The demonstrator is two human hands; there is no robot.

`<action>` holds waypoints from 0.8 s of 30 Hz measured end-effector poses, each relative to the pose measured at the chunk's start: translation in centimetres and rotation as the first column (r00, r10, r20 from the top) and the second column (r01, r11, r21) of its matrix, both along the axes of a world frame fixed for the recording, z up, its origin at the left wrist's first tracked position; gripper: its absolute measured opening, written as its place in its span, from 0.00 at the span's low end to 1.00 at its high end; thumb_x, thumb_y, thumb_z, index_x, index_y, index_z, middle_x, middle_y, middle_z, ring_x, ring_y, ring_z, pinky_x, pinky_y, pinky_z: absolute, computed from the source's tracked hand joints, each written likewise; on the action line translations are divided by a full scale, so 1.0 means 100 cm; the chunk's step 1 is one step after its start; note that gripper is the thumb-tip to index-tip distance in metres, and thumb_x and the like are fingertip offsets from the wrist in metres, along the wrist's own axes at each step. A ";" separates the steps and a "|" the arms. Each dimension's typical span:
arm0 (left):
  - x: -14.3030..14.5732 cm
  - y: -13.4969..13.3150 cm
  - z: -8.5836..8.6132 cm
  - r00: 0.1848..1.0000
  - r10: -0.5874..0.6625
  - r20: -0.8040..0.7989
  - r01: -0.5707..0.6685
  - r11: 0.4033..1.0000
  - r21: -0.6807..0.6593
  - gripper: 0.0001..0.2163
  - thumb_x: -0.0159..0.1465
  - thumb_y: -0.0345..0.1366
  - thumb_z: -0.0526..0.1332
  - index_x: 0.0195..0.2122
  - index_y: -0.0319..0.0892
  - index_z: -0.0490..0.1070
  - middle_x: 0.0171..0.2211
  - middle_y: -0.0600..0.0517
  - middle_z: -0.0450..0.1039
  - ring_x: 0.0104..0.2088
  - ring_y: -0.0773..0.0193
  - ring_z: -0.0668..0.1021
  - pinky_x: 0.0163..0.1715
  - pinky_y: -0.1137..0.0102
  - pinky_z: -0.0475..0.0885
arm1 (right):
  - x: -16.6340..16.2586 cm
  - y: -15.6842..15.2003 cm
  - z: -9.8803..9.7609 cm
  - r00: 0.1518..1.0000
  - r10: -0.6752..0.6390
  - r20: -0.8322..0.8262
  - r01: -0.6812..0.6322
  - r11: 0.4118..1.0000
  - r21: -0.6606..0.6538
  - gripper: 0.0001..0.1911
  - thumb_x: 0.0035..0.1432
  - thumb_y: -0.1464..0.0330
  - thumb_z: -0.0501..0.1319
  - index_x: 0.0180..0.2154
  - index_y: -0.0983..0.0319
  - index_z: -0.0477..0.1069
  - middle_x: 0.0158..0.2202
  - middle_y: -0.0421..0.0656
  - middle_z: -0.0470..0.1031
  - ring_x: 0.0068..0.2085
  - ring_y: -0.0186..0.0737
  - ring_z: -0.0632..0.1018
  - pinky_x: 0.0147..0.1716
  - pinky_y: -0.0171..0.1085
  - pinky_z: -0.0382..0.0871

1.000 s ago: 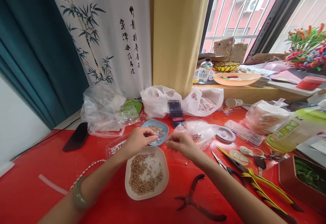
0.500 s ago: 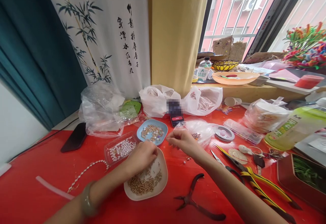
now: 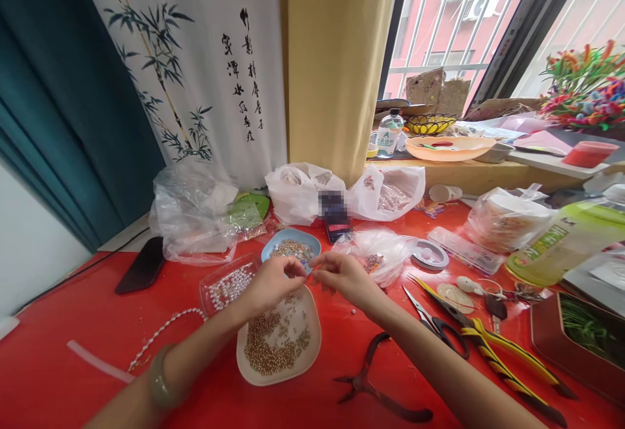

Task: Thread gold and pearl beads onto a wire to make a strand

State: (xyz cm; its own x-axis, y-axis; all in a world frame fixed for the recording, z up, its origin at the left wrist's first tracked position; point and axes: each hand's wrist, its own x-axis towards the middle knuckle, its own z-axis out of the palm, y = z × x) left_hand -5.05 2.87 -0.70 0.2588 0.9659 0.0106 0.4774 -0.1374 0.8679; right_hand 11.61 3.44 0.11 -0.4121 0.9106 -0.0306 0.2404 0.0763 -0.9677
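My left hand (image 3: 278, 280) is closed in a pinch above the back edge of a white dish (image 3: 243, 370) of small gold beads (image 3: 266, 347). Opposite it, my right hand (image 3: 342, 278) pinches too, its fingertips almost meeting the left ones. Whatever lies between the fingers is too small to make out. Just behind the hands stands a blue dish (image 3: 266, 241) of mixed gold and clear beads, partly covered by the fingers. A clear tray (image 3: 205, 292) of white pearl beads sits left of my left hand, and a strand of pearl beads (image 3: 163, 330) runs from beside it.
Dark-handled pliers (image 3: 361, 383) lie in front of my right forearm. To its right are scissors (image 3: 430, 318) and yellow-black pliers (image 3: 488, 344). Plastic bags (image 3: 195, 214) and a phone (image 3: 338, 221) line the back. A green-yellow bottle (image 3: 551, 247) lies at right.
My left hand has moved up and away from the gold beads toward my right hand. The fingertips of both hands have come close together.
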 end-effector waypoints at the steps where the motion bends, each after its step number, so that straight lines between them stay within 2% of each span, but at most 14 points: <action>1: -0.001 0.003 0.001 0.989 0.027 0.142 -0.017 0.997 -0.072 0.04 0.50 0.32 0.60 0.26 0.38 0.70 0.24 0.53 0.70 0.25 0.67 0.71 0.26 0.73 0.64 | 0.000 0.000 0.001 1.000 -0.007 -0.012 0.007 1.000 0.004 0.06 0.47 0.71 0.55 0.31 0.64 0.68 0.21 0.39 0.72 0.19 0.28 0.68 0.18 0.28 0.60; 3: -0.004 0.007 0.002 0.916 0.111 0.386 -0.024 0.974 -0.224 0.06 0.48 0.33 0.63 0.26 0.37 0.70 0.24 0.54 0.70 0.24 0.70 0.71 0.27 0.75 0.65 | -0.001 -0.002 0.004 0.999 -0.023 -0.032 0.024 0.999 0.021 0.06 0.48 0.70 0.55 0.30 0.65 0.67 0.21 0.39 0.71 0.19 0.28 0.67 0.18 0.29 0.61; 5: -0.006 0.010 0.002 0.806 0.205 0.555 -0.010 0.943 -0.334 0.07 0.46 0.31 0.66 0.27 0.37 0.70 0.25 0.54 0.70 0.24 0.73 0.72 0.27 0.77 0.66 | 0.000 -0.004 0.007 0.998 -0.043 -0.044 0.046 0.998 0.046 0.06 0.50 0.68 0.54 0.26 0.64 0.67 0.20 0.38 0.70 0.18 0.28 0.66 0.18 0.29 0.60; 8: -0.007 0.012 0.000 0.670 0.274 0.690 0.037 0.916 -0.399 0.07 0.47 0.27 0.66 0.28 0.36 0.71 0.26 0.54 0.71 0.25 0.75 0.73 0.28 0.80 0.68 | 0.000 -0.008 0.013 0.996 -0.079 -0.046 0.083 0.992 0.093 0.08 0.50 0.69 0.53 0.21 0.63 0.64 0.17 0.37 0.67 0.19 0.28 0.65 0.19 0.29 0.59; 10: -0.006 0.012 -0.002 0.624 0.281 0.729 0.065 0.912 -0.406 0.06 0.48 0.26 0.66 0.28 0.36 0.71 0.26 0.54 0.72 0.25 0.76 0.73 0.27 0.82 0.69 | 0.000 -0.012 0.016 0.994 -0.096 -0.043 0.101 0.987 0.122 0.09 0.48 0.71 0.53 0.18 0.63 0.63 0.17 0.37 0.66 0.20 0.29 0.65 0.20 0.29 0.58; 15: -0.005 0.011 -0.004 0.589 0.275 0.760 0.100 0.908 -0.406 0.04 0.50 0.25 0.65 0.28 0.35 0.71 0.27 0.53 0.73 0.25 0.75 0.74 0.26 0.83 0.70 | -0.003 -0.021 0.019 0.996 -0.082 -0.031 0.086 0.983 0.160 0.07 0.44 0.75 0.51 0.18 0.63 0.62 0.16 0.36 0.65 0.20 0.30 0.65 0.20 0.29 0.57; 24: -0.003 0.008 -0.001 0.582 0.227 0.781 0.150 0.914 -0.378 0.06 0.47 0.26 0.66 0.27 0.35 0.72 0.27 0.53 0.73 0.25 0.75 0.74 0.26 0.84 0.70 | -0.004 -0.021 0.017 0.996 -0.092 0.004 0.089 0.978 0.190 0.07 0.44 0.75 0.51 0.18 0.63 0.62 0.17 0.36 0.65 0.21 0.31 0.66 0.20 0.30 0.57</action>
State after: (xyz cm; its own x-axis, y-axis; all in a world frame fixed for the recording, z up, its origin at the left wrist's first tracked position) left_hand -5.34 3.65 -0.77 0.2865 0.9451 -0.1574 -0.4366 0.2750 0.8566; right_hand 11.16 1.31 1.77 -0.3286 0.9338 0.1414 0.2668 0.2354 -0.9346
